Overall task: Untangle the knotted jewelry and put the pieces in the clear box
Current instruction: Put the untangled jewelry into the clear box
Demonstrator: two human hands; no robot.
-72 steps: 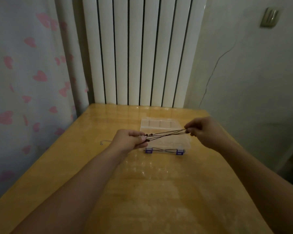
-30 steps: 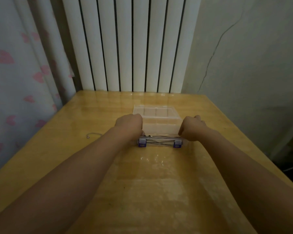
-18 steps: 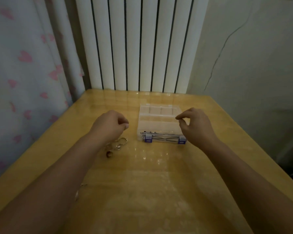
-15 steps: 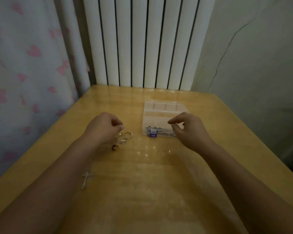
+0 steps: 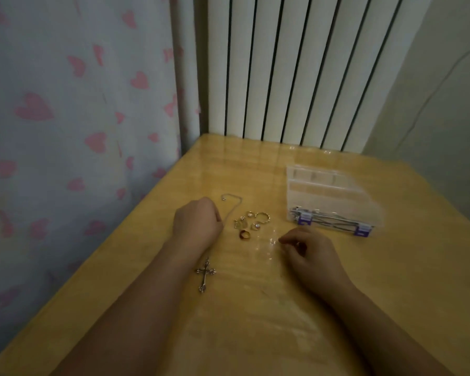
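Two bare forearms, no sleeves in view; left grip (image 5: 197, 222), right grip (image 5: 314, 256) ungloved, ringless.

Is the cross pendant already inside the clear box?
No, the cross pendant lies on the table beside the left forearm, well apart from the clear box.
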